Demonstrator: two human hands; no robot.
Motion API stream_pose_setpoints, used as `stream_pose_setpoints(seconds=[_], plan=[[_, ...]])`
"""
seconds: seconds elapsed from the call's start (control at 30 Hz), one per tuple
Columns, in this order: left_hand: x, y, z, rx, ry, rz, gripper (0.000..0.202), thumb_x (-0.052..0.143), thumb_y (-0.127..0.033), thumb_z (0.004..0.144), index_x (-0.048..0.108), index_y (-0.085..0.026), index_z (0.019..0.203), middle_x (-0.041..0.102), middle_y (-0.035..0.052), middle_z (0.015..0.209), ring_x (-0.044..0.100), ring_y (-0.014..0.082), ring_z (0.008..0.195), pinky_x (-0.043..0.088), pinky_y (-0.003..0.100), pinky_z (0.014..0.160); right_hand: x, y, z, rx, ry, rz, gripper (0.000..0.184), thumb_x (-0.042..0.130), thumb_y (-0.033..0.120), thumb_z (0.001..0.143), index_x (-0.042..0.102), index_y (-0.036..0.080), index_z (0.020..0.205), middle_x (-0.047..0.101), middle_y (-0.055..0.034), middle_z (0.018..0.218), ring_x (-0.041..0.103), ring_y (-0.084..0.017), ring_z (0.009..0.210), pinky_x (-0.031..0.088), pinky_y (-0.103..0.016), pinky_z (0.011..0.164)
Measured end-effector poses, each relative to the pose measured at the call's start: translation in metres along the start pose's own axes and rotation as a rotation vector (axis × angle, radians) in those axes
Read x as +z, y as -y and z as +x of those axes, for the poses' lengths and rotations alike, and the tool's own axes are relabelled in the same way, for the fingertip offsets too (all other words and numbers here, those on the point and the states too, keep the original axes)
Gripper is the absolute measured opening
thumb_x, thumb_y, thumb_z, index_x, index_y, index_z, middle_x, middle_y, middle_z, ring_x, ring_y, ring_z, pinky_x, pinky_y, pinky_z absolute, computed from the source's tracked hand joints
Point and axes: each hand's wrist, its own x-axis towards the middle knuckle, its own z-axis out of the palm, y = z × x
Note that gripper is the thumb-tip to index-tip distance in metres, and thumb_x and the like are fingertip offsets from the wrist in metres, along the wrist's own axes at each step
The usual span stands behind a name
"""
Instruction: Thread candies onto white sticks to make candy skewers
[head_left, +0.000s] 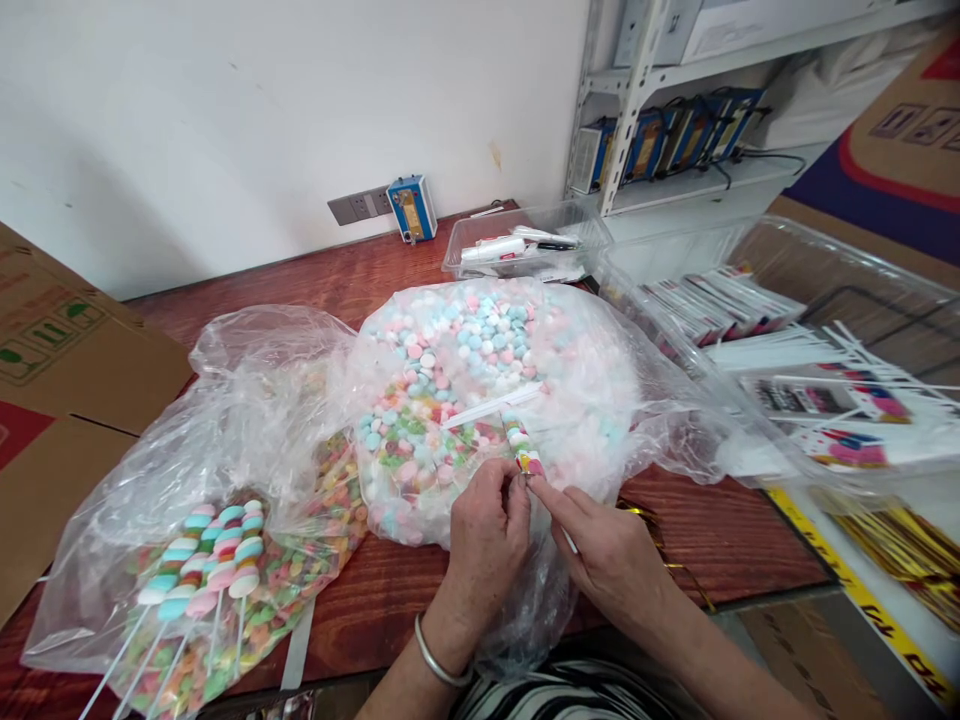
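Both hands meet at the lower end of a candy skewer (517, 432) in a clear, colour-printed sleeve, which points away from me. My left hand (489, 515) pinches the sleeve's neck between thumb and fingers. My right hand (600, 545) is closed at the same spot, its index fingertip against the neck, with a bit of white stick showing beneath. Whatever small item lies between the fingertips is hidden. Under the skewer spreads a large clear bag of pastel candies (480, 340), with loose white sticks (495, 405) on top.
Finished-looking candy skewers (210, 560) lie on a bag of gummy rings (277, 600) at left. At right, a clear bin (697, 375) holds printed sleeves and white sticks; gold twist ties (900, 545) lie below. Behind are a small tray (525, 250) and a blue box (412, 208). Cardboard stands left.
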Motion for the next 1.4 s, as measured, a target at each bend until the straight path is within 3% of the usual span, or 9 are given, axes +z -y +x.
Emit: stream_pose_setpoints(seconds=[0.2, 0.33, 0.53, 0.67, 0.83, 1.0, 1.13, 1.27, 1.4], plan=[[-0.007, 0.006, 0.007, 0.174, 0.032, 0.123, 0.011, 0.043, -0.018, 0.093, 0.050, -0.020, 0.086, 0.049, -0.0014, 0.074, 0.047, 0.0135, 0.067, 0.036, 0.026, 0.065, -0.012, -0.003, 0.002, -0.094, 0.119, -0.329, 0.054, 0.060, 0.011, 0.082, 0.056, 0.021, 0.135, 0.065, -0.0008, 0.073, 0.061, -0.016, 0.047, 0.040, -0.029, 0.044], [-0.007, 0.009, 0.007, 0.261, 0.065, 0.163, 0.011, 0.042, -0.016, 0.093, 0.048, -0.020, 0.085, 0.048, -0.0007, 0.074, 0.047, 0.0142, 0.069, 0.035, 0.027, 0.065, -0.016, 0.002, 0.009, -0.057, 0.229, -0.378, 0.060, 0.062, 0.009, 0.081, 0.052, 0.018, 0.139, 0.066, -0.0009, 0.073, 0.062, -0.016, 0.046, 0.039, -0.029, 0.043], [0.003, 0.009, 0.000, 0.268, 0.059, 0.092, 0.011, 0.043, -0.013, 0.092, 0.049, -0.020, 0.086, 0.048, -0.0016, 0.073, 0.047, 0.0135, 0.067, 0.035, 0.027, 0.064, -0.014, 0.003, 0.018, 0.014, 0.359, -0.258, 0.033, 0.062, 0.011, 0.085, 0.064, 0.017, 0.117, 0.069, -0.0033, 0.077, 0.067, -0.019, 0.054, 0.040, -0.028, 0.041], [0.009, 0.004, -0.003, 0.052, -0.019, -0.013, 0.009, 0.044, -0.017, 0.093, 0.050, -0.020, 0.088, 0.052, -0.0014, 0.077, 0.049, 0.0129, 0.069, 0.038, 0.026, 0.067, -0.012, 0.001, 0.019, 0.031, 0.238, -0.023, 0.027, 0.055, 0.012, 0.089, 0.062, 0.016, 0.116, 0.070, -0.0057, 0.088, 0.070, -0.021, 0.069, 0.049, -0.027, 0.051], [0.009, 0.001, -0.002, -0.090, -0.031, -0.132, 0.010, 0.045, -0.022, 0.094, 0.051, -0.020, 0.086, 0.054, -0.0018, 0.077, 0.052, 0.0132, 0.070, 0.041, 0.027, 0.068, -0.011, 0.005, 0.011, 0.059, -0.068, 0.304, 0.027, 0.045, 0.014, 0.095, 0.057, 0.017, 0.119, 0.069, -0.0086, 0.103, 0.069, -0.020, 0.092, 0.055, -0.028, 0.076], [0.014, 0.004, 0.000, -0.339, 0.038, -0.648, 0.014, 0.049, -0.031, 0.093, 0.049, -0.020, 0.086, 0.058, -0.0007, 0.079, 0.060, 0.0140, 0.070, 0.049, 0.028, 0.067, -0.008, 0.010, 0.006, 0.280, -0.237, 0.451, 0.014, 0.053, 0.020, 0.094, 0.058, 0.020, 0.107, 0.070, -0.0016, 0.090, 0.068, -0.013, 0.073, 0.053, -0.022, 0.067], [0.015, 0.002, 0.000, -0.413, 0.103, -0.815, 0.014, 0.053, -0.032, 0.091, 0.051, -0.019, 0.087, 0.062, 0.0006, 0.084, 0.061, 0.0135, 0.074, 0.051, 0.029, 0.072, -0.004, 0.011, 0.011, 0.288, -0.265, 0.513, 0.012, 0.053, 0.018, 0.094, 0.060, 0.021, 0.103, 0.069, -0.0010, 0.089, 0.068, -0.014, 0.079, 0.053, -0.022, 0.071], [0.014, -0.001, -0.003, -0.374, 0.110, -0.720, 0.014, 0.050, -0.031, 0.092, 0.051, -0.019, 0.085, 0.059, -0.0001, 0.081, 0.059, 0.0133, 0.076, 0.050, 0.028, 0.073, -0.003, 0.012, 0.016, 0.281, -0.287, 0.525, 0.013, 0.055, 0.019, 0.094, 0.058, 0.020, 0.106, 0.068, -0.0023, 0.093, 0.067, -0.014, 0.081, 0.053, -0.021, 0.072], [0.013, -0.001, -0.009, -0.210, -0.060, -0.217, 0.018, 0.058, -0.025, 0.087, 0.053, -0.019, 0.103, 0.059, 0.0009, 0.086, 0.057, 0.0143, 0.074, 0.048, 0.028, 0.070, -0.007, 0.010, 0.019, 0.114, -0.275, 0.417, 0.015, 0.049, 0.014, 0.096, 0.059, 0.019, 0.104, 0.068, -0.0051, 0.091, 0.066, -0.016, 0.084, 0.054, -0.026, 0.075]])
